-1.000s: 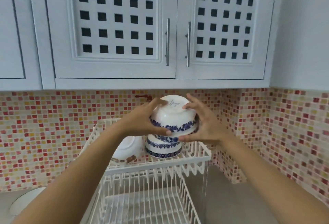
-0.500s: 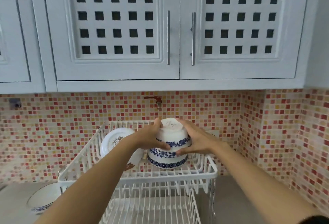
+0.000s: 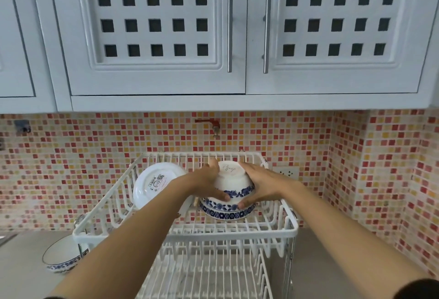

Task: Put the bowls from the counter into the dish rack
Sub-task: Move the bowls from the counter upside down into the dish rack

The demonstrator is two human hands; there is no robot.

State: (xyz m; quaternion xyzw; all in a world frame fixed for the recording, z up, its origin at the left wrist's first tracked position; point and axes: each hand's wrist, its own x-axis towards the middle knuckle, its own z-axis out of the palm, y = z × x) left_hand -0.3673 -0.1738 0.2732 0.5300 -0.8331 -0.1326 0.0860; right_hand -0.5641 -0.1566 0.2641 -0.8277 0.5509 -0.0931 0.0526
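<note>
A white bowl with a blue flower band [image 3: 231, 180] is upside down on top of a second upside-down blue-patterned bowl [image 3: 226, 213] in the upper tier of the white wire dish rack [image 3: 291, 228]. My left hand [image 3: 209, 186] grips the top bowl's left side and my right hand [image 3: 259, 184] grips its right side. A white plate-like dish [image 3: 153, 186] leans on its edge in the rack's left part. Another blue-rimmed bowl [image 3: 63, 254] stands upright on the grey counter, left of the rack.
White cabinets with metal handles [image 3: 229, 30] hang close above the rack. A small red tap [image 3: 211, 124] sticks out of the mosaic tile wall. The rack's lower tier [image 3: 204, 275] lies under my forearms. A wall socket [image 3: 286, 172] is right of the rack.
Both hands lowered the top bowl from above the rack onto the bowl beneath it. The view shifted, bringing the counter bowl at the left into sight.
</note>
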